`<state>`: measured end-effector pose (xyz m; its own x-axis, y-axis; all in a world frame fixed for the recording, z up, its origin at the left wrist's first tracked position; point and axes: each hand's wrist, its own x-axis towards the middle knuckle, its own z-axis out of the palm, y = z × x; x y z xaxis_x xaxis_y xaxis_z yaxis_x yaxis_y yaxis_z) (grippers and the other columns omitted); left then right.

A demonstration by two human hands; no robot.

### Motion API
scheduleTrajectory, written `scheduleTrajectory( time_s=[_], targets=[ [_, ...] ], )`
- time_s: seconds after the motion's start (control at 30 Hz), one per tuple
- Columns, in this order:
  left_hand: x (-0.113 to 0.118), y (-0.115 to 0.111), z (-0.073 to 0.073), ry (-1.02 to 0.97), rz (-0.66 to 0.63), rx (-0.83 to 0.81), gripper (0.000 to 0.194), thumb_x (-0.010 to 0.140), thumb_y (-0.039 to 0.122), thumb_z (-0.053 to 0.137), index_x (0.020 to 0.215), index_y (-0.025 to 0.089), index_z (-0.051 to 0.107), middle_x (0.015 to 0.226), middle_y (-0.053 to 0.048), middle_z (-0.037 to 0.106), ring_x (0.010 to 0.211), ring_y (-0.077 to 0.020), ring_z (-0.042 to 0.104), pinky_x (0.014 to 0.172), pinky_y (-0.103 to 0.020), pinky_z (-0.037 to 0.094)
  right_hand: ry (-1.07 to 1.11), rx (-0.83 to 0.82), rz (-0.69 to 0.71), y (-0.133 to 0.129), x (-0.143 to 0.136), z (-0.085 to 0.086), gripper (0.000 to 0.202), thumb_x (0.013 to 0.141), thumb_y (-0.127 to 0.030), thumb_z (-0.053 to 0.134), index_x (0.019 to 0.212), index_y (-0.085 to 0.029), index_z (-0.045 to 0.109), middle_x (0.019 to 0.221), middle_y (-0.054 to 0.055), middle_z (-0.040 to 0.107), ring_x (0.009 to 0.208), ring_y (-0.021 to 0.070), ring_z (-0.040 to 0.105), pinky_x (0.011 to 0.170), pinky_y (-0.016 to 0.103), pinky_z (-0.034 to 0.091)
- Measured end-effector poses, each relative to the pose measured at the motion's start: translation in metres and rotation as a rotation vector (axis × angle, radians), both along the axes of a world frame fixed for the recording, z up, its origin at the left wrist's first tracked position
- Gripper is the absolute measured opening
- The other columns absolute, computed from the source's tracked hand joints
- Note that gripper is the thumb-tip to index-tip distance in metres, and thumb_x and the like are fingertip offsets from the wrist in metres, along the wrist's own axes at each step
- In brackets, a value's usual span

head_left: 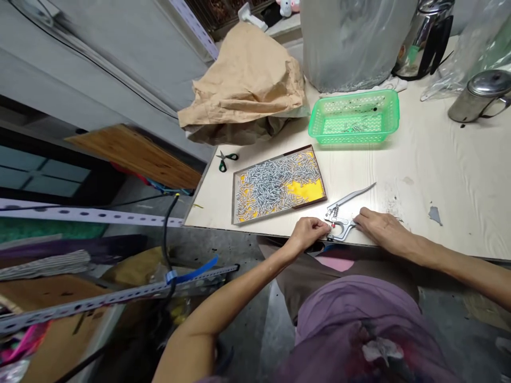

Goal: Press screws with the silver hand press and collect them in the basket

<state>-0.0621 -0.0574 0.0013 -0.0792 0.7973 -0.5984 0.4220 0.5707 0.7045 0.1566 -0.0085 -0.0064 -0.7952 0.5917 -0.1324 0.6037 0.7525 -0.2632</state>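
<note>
The hand tool [345, 227], a silver plier-type unit with a spring and a small red part, is positioned at the near edge of the pale table [459, 175]. Its long upper handle stands spread from the lower looped frame and points away from the person, toward the right.

The left hand [310, 233] is at the left end of the tool, with thumb and fingers drawn narrow at the tool head. Whether a small part is pinched between the fingertips cannot be determined. The right hand [379, 229] is closed around the end of the lower frame, its fingers curled and the forearm extending to the right.

Beyond the left hand, a shallow rectangular tray [326, 192] lies at an angle. It contains many small silver metal pieces [267, 178], spread over a yellow bottom [309, 190] that is exposed mainly at the near right corner. Green-handled scissors [224, 157] lie with blades apart, left of the tray.

A green perforated basket [353, 138] is located behind the tray, to the right, and holds a few small pieces. A crumpled brown paper bag [251, 80] occupies the far left part of the table. A lidded metal pitcher [477, 98] stands at the far right. A grey scrap [435, 215] lies flat, right of the tool.
</note>
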Motion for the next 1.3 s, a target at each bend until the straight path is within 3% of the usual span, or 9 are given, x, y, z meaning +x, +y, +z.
scheduleTrajectory(
  time_s=[0.3,0.63,0.7,0.77,0.9,1.0,1.2,1.3],
  targets=[
    [0.001,0.005,-0.004,0.116,-0.102,0.004,0.023,0.067,0.034,0.065,0.06,0.012,0.065,0.051,0.003,0.056,0.052,-0.0086,0.045,0.051,-0.02,0.03,-0.047,-0.013,-0.017,-0.002,-0.001,0.001,0.017,0.095,-0.012,0.043,0.095,-0.015,0.06,0.09,0.007,0.057,0.071,0.0148,0.052,0.055,0.027,0.027],
    [0.005,0.016,0.005,0.114,-0.161,-0.183,0.022,0.069,0.03,0.067,0.055,0.013,0.062,0.047,0.005,0.049,0.044,-0.0061,0.035,0.047,-0.021,0.025,-0.029,-0.075,-0.03,-0.004,0.0,0.006,0.021,0.097,-0.014,0.039,0.094,-0.016,0.059,0.092,0.007,0.058,0.064,0.013,0.048,0.053,0.027,0.028],
    [0.005,0.017,0.005,0.108,-0.166,-0.209,0.025,0.071,0.032,0.066,0.055,0.014,0.061,0.046,0.006,0.048,0.042,-0.0059,0.033,0.045,-0.021,0.023,-0.023,-0.083,-0.013,0.0,0.001,0.005,0.021,0.098,-0.019,0.039,0.096,-0.015,0.06,0.098,0.009,0.06,0.069,0.0143,0.052,0.056,0.027,0.033],
    [0.005,0.017,0.004,0.094,-0.164,-0.228,0.026,0.072,0.032,0.066,0.054,0.014,0.059,0.046,0.006,0.047,0.041,-0.0057,0.032,0.043,-0.021,0.021,0.009,-0.041,0.015,0.008,0.003,0.002,0.022,0.096,-0.031,0.048,0.104,-0.014,0.06,0.112,0.015,0.059,0.087,0.0202,0.057,0.067,0.03,0.04],
    [0.004,0.016,0.001,0.077,-0.155,-0.25,0.028,0.074,0.033,0.066,0.056,0.014,0.056,0.048,0.006,0.048,0.04,-0.0052,0.032,0.041,-0.02,0.02,0.036,0.132,0.035,0.032,0.007,-0.008,0.077,0.076,-0.06,0.068,0.133,-0.013,0.048,0.142,0.023,0.044,0.125,0.0406,0.041,0.091,0.047,0.039],
    [0.004,0.015,-0.001,0.089,-0.156,-0.259,0.027,0.075,0.033,0.066,0.058,0.014,0.057,0.049,0.006,0.048,0.039,-0.0048,0.032,0.04,-0.02,0.021,0.017,0.142,0.064,0.046,0.006,-0.014,0.088,0.071,-0.068,0.067,0.137,-0.014,0.044,0.134,0.021,0.052,0.122,0.0399,0.043,0.092,0.049,0.037],
    [0.005,0.015,0.002,0.107,-0.171,-0.262,0.03,0.079,0.036,0.065,0.059,0.014,0.056,0.05,0.006,0.048,0.04,-0.0052,0.033,0.041,-0.02,0.024,0.027,0.136,0.056,0.042,0.003,-0.011,0.071,0.077,-0.051,0.069,0.133,-0.013,0.047,0.108,0.016,0.064,0.099,0.0317,0.053,0.081,0.04,0.037],
    [0.004,0.009,0.004,0.292,-0.271,-0.133,0.031,0.082,0.037,0.064,0.061,0.014,0.058,0.054,0.003,0.053,0.047,-0.0088,0.044,0.049,-0.022,0.034,0.091,0.11,0.061,0.034,0.005,-0.009,0.065,0.081,-0.039,0.068,0.136,-0.013,0.045,0.106,0.014,0.064,0.096,0.0291,0.053,0.079,0.037,0.037]
  ],
)
